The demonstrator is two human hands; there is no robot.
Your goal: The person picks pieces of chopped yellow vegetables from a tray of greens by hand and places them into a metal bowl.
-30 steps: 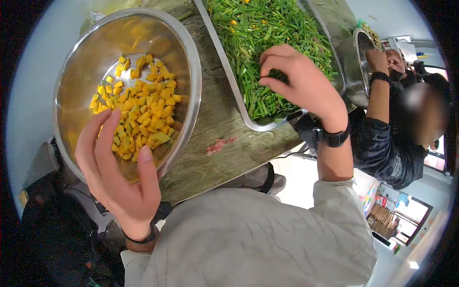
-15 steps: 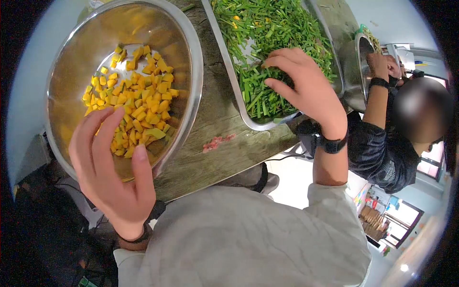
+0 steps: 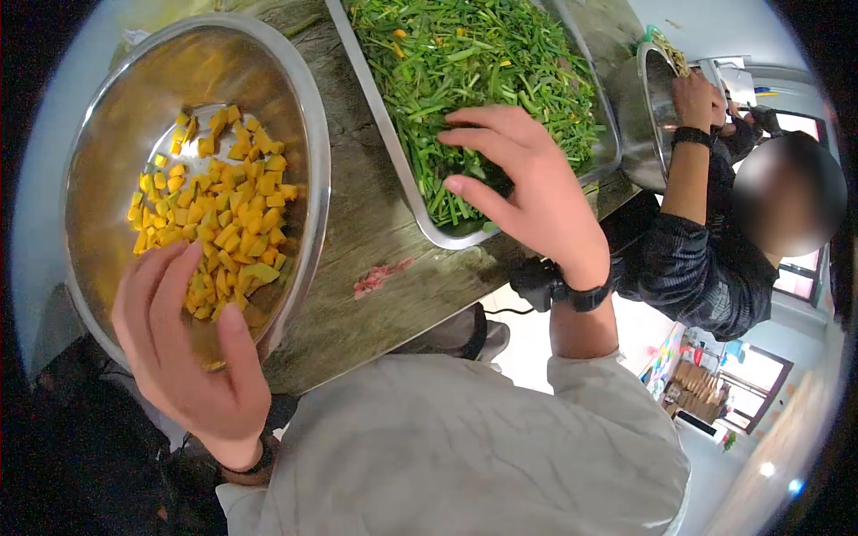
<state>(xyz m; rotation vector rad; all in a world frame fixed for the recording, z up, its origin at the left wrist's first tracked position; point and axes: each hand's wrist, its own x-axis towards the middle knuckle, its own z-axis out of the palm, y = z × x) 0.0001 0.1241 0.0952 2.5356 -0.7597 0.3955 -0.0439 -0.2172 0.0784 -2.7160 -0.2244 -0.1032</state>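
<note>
Over the near rim of a steel bowl (image 3: 308, 116), my left hand (image 3: 192, 357) hangs with its fingers apart and nothing in them. Inside the bowl lie diced yellow pumpkin pieces (image 3: 228, 205), some with green skin. My right hand (image 3: 532, 183), fingers spread and slightly curled, is over the near end of a rectangular metal tray (image 3: 384, 116). Chopped green stalks (image 3: 474, 62), with a few yellow bits among them, fill the tray. My right fingertips are at the greens; whether they touch cannot be made out.
Bowl and tray stand on a worn wooden-looking table (image 3: 357, 241) with a reddish mark (image 3: 382, 277) near its front edge. At right, a person in a dark jacket (image 3: 706, 277) reaches a hand (image 3: 695, 100) to another metal bowl (image 3: 657, 116).
The view has shifted, so the bowl and tray sit further left. A bare patch of tray bottom near my right fingers is now covered with greens. Both hands stay open.
</note>
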